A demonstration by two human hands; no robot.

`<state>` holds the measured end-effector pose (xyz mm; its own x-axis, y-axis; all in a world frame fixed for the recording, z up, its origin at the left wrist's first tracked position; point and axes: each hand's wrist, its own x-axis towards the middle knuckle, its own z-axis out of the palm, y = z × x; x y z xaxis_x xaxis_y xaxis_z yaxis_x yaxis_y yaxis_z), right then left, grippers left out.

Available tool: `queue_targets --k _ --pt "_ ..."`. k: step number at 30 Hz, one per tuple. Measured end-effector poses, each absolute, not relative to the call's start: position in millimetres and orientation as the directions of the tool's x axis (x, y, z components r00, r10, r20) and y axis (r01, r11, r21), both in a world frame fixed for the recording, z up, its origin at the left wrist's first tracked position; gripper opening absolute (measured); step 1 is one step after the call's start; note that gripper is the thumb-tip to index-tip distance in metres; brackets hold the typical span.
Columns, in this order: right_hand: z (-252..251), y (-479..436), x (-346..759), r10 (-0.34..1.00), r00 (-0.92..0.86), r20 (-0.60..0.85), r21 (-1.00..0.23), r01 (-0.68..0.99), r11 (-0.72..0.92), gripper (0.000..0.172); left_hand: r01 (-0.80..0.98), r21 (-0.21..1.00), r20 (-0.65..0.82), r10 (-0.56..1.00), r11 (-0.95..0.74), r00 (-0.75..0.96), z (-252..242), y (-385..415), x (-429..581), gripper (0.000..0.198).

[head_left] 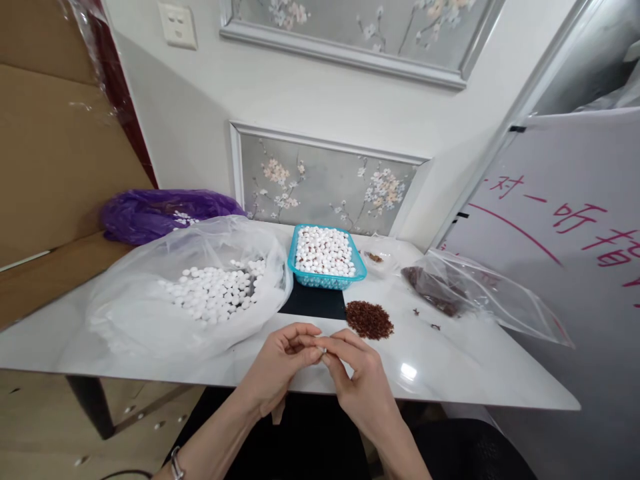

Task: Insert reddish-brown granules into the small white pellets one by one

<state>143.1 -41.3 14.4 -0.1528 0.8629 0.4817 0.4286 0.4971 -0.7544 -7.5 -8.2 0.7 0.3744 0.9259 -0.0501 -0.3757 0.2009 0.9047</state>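
Observation:
My left hand [281,361] and my right hand [359,365] meet above the table's front edge, fingertips pinched together. Between them a small white ball [323,350] shows partly; the fingers cover the rest of it. Just beyond my right hand lies a heap of small reddish-brown pieces [370,320]. A turquoise basket [320,281], filled with white balls with some brown bits among them, stands behind my hands, partly on a flat black piece [313,303]. To the left, a clear plastic bag [140,313] lies open with many loose white balls [215,293] inside.
A purple bag [135,217] with small white pieces sits at the back left by a cardboard box [65,140]. At the right lie a zip bag [500,300] of dark brown material and a small clear bag [387,253]. A whiteboard [565,200] borders the table's right side.

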Motion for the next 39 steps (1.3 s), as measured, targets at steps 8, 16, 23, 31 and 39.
queue_targets --k 8,16,23,31,39 --pt "6 -39 139 0.847 -0.105 0.521 -0.730 0.460 0.505 0.030 -0.324 0.933 -0.035 0.937 0.155 0.346 0 -8 -5 0.022" --pt "20 -33 142 0.888 -0.219 0.404 -0.770 0.443 0.459 0.029 -0.397 0.902 -0.052 0.956 0.169 0.290 4 -9 -4 0.020" --pt "30 21 156 0.872 -0.072 0.485 -0.642 0.648 0.410 0.017 -0.326 0.941 -0.025 0.978 0.093 0.208 5 -18 -3 0.023" --pt "34 105 180 0.867 0.152 0.474 -0.660 0.713 0.236 0.035 0.372 0.807 0.477 0.878 -0.459 0.049 59 -1 -69 0.020" --pt "33 73 195 0.895 0.163 0.414 -0.725 0.654 0.217 0.029 0.935 0.291 0.193 0.969 -0.204 0.152 53 32 -133 0.027"
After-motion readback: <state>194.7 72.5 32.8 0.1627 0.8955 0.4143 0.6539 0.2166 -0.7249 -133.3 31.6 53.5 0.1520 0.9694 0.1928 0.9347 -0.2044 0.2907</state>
